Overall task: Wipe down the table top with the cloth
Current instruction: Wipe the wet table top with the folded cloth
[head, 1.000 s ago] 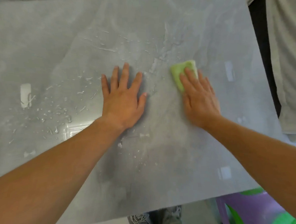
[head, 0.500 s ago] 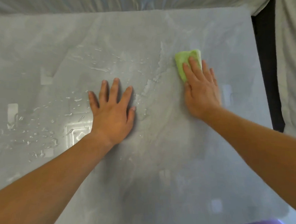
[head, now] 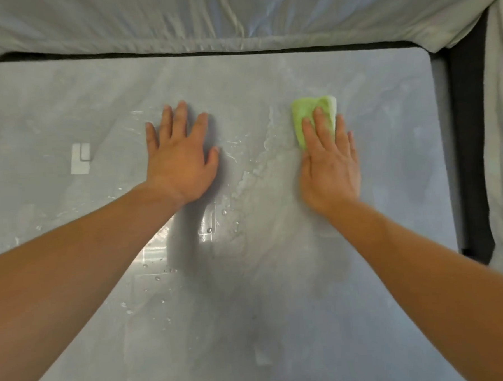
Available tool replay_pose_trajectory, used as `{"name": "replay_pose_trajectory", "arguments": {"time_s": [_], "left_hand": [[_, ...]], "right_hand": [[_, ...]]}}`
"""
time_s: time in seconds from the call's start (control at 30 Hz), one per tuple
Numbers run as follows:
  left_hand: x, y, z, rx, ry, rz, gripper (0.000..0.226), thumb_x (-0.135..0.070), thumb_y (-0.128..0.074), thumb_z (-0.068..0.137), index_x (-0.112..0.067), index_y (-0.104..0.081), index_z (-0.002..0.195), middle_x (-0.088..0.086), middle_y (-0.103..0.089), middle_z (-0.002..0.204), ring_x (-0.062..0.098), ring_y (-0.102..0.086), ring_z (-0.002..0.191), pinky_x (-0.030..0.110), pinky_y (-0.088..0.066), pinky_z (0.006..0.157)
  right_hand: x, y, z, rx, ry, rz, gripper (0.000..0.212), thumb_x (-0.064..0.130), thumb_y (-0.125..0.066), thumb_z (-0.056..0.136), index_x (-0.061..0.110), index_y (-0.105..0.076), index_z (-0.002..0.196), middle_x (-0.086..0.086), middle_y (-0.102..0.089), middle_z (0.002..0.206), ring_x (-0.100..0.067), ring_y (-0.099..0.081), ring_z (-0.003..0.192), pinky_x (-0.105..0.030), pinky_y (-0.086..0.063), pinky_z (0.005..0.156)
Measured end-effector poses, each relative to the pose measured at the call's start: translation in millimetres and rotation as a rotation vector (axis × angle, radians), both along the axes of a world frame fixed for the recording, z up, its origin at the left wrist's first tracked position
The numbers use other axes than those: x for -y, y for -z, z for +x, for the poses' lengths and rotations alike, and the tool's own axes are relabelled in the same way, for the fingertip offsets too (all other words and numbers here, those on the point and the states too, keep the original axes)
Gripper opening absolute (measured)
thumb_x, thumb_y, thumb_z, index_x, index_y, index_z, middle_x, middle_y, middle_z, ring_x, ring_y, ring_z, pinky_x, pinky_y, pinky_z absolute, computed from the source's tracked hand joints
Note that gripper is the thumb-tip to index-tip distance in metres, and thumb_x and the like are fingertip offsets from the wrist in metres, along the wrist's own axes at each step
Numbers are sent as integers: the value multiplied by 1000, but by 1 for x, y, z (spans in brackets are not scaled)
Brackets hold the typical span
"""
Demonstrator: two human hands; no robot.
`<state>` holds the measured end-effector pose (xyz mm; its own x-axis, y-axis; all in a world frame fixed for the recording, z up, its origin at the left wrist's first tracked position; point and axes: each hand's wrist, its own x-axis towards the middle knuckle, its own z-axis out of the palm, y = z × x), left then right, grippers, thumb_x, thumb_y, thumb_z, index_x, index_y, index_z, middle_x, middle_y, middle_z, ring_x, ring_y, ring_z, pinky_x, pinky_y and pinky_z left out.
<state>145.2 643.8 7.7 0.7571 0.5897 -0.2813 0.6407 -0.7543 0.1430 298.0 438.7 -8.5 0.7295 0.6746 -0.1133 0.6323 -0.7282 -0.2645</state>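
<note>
A folded light-green cloth point(head: 304, 111) lies flat on the grey marbled table top point(head: 394, 270), right of centre and toward the far edge. My right hand point(head: 329, 163) presses down on it with flat fingers, and most of the cloth is hidden under my palm. My left hand point(head: 181, 159) rests flat on the table to the left, fingers spread, holding nothing. Water drops and a wet streak point(head: 255, 172) lie between the two hands.
A pale grey sheet point(head: 235, 16) covers something along the table's far edge and hangs down the right side point(head: 501, 148). A dark gap point(head: 469, 149) runs beside the table's right edge. Light reflections point(head: 81, 158) show on the left of the surface.
My right hand has pushed the cloth away from me toward the far edge. My left hand slid forward too, and the view tilted up so the far edge and sheet now show.
</note>
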Motion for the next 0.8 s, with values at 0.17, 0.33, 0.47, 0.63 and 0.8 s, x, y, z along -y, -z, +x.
{"name": "replay_pose_trajectory", "arguments": {"time_s": [0.17, 0.33, 0.47, 0.63, 0.8], "left_hand": [[-6, 2, 7, -26, 4, -10, 57, -45, -32, 100, -29, -20, 154, 10, -2, 166, 37, 1, 151, 61, -5, 119], [-7, 0, 6, -16, 4, 10, 56, -45, -31, 100, -31, -23, 154, 9, -7, 166, 36, -5, 151, 59, -8, 119], [-6, 2, 5, -2, 2, 22, 55, -43, -32, 100, -31, -25, 153, 9, -11, 165, 36, -8, 150, 60, -11, 118], [-10, 3, 2, 3, 30, 27, 54, -43, -32, 100, -30, -27, 153, 10, -13, 164, 37, -11, 149, 61, -16, 114], [-12, 6, 0, 29, 31, 2, 54, -44, -33, 101, -32, -28, 153, 9, -13, 165, 36, -11, 148, 61, -16, 112]], "right_hand": [[28, 4, -30, 1, -448, -24, 60, 20, -38, 96, 23, -29, 155, 2, -18, 165, -34, -9, 153, -51, -9, 123], [-13, 1, 58, -21, -208, -3, 59, 21, -36, 96, 28, -28, 155, 2, -18, 165, -31, -12, 152, -53, -9, 123], [-50, -3, 42, 4, -76, 15, 62, 21, -32, 96, 24, -22, 157, 2, -12, 167, -33, -4, 153, -46, -4, 125], [-29, 0, 42, -42, -558, -3, 59, 19, -36, 93, 23, -36, 153, 1, -27, 163, -32, -17, 151, -48, -10, 124], [-99, -2, 68, -26, -132, 28, 61, 16, -38, 94, 24, -30, 154, 3, -17, 165, -33, -10, 152, -49, -10, 124]]}}
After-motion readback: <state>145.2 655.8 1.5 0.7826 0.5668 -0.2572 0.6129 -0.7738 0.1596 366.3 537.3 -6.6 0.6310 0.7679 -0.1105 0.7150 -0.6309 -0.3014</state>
